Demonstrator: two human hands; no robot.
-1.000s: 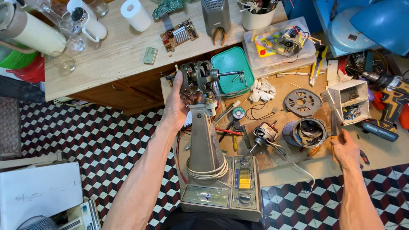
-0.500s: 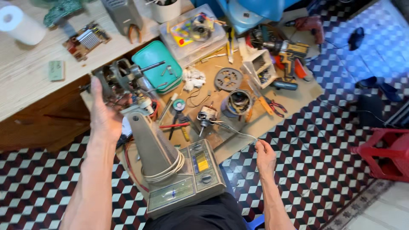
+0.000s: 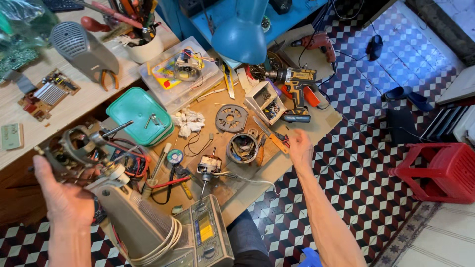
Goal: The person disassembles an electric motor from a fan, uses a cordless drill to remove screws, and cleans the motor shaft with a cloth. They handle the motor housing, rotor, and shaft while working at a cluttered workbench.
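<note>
Low wooden board point(image 3: 316, 121) over checkered tile floor point(image 3: 366, 188); on it: green plastic lid point(image 3: 140, 114), white rag point(image 3: 188, 122), grey slotted disc point(image 3: 231, 117), round motor housing point(image 3: 242, 147), small motor point(image 3: 209, 165), yellow cordless drill point(image 3: 296, 81). Adjacent pale wooden tabletop point(image 3: 74, 106): circuit board point(image 3: 47, 94), grey fan-shaped casing point(image 3: 84, 49), white cup of tools point(image 3: 143, 47).

Checkered tile floor point(image 3: 396, 94) — red plastic stool point(image 3: 438, 170), blue lamp point(image 3: 242, 34), wooden bench point(image 3: 74, 113).

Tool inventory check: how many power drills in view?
2. A red drill lies at the far right corner of the board, beside the blue lamp shade. A yellow-and-black drill lies just nearer, next to the small white parts box. Clutter may hide more.
</note>
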